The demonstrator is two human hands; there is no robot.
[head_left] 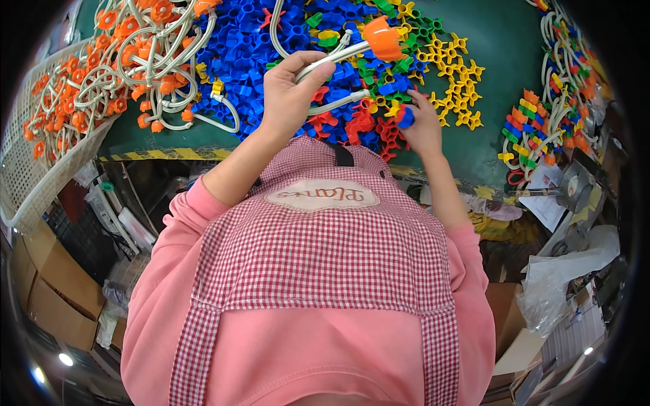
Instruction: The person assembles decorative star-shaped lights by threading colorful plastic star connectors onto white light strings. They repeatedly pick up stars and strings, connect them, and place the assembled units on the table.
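Cord [349, 51] is held at 12 o'clock, gripped by the left hand [291, 95], its orange cup [384, 39] pointed toward 2 o'clock. At 1 o'clock, a blue piece [406, 118] appears pinched by the right hand [424, 128]. If either grip is loosened, something could be dropped and lost among the loose pieces [233, 54]. Counted are 2 hands, 1 gripped cord, 1 cup on it, 1 pinched piece; the loose pieces cannot be counted.

A green table [497, 68] bears heaped plastic pieces [233, 61] and pale cords [338, 103].
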